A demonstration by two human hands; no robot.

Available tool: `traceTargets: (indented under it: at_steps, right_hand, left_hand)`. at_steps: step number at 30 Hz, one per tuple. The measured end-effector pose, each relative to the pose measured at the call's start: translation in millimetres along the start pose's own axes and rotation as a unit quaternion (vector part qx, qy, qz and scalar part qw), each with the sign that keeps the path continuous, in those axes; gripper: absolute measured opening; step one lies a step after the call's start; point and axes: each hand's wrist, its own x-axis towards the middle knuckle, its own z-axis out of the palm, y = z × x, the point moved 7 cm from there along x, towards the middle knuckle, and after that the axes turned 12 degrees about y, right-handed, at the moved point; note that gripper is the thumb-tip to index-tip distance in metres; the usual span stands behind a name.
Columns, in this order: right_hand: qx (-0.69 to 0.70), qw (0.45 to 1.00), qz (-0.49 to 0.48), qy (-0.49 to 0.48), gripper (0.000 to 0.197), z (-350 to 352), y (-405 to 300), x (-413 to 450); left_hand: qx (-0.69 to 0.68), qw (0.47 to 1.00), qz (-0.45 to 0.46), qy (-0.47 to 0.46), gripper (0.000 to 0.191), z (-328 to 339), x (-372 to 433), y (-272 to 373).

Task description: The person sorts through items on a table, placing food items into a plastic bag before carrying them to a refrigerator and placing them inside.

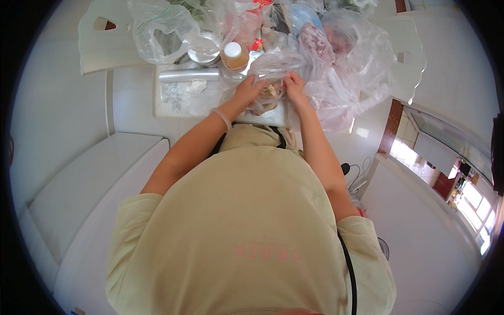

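A clear plastic bag point(281, 65) holding lumpy brown and tan food pieces point(269, 91) rests at the table's near edge. My left hand point(249, 92) grips its left side, thumb towards the opening. On the other side, my right hand point(294, 86) pinches the plastic between bent fingers. The bag's mouth stands loosely crumpled beyond both hands. What exactly the pieces are cannot be told. Just past my left hand stands a jar point(235, 61) with a white cap and amber contents. A silvery roll point(189, 75) lies left of that hand.
Plastic bags crowd the far side, including a bag of reddish frozen-looking meat point(316, 43) and a bag with greens point(193, 10). A round metal tin point(203, 55) stands left of the jar. White scalloped panels point(112, 43) flank the white table point(159, 106). A crumpled white scrap point(198, 86) lies there.
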Motion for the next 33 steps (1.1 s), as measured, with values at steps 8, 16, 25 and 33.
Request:
traceTargets:
  at_steps: [8, 16, 25, 33]
  right_hand:
    - [0.288, 0.938, 0.178, -0.070, 0.006, 19.0, 11.0, -35.0]
    - [0.394, 0.896, 0.154, -0.137, 0.007, -12.5, -96.6, -60.7]
    - [0.474, 0.863, 0.091, -0.147, 0.010, -45.6, -175.4, -82.7]
    - [0.425, 0.898, 0.023, -0.110, 0.014, -54.4, -177.7, -88.3]
  left_hand:
    - [-0.105, 0.966, -0.214, -0.101, 0.031, -6.5, -26.8, -14.9]
    - [-0.361, 0.883, -0.215, -0.208, 0.015, -29.7, -78.2, 63.3]
    - [-0.475, 0.826, -0.206, -0.224, 0.018, -34.1, -123.8, 131.8]
    - [-0.567, 0.690, -0.234, -0.385, 0.018, -27.2, -139.8, 151.6]
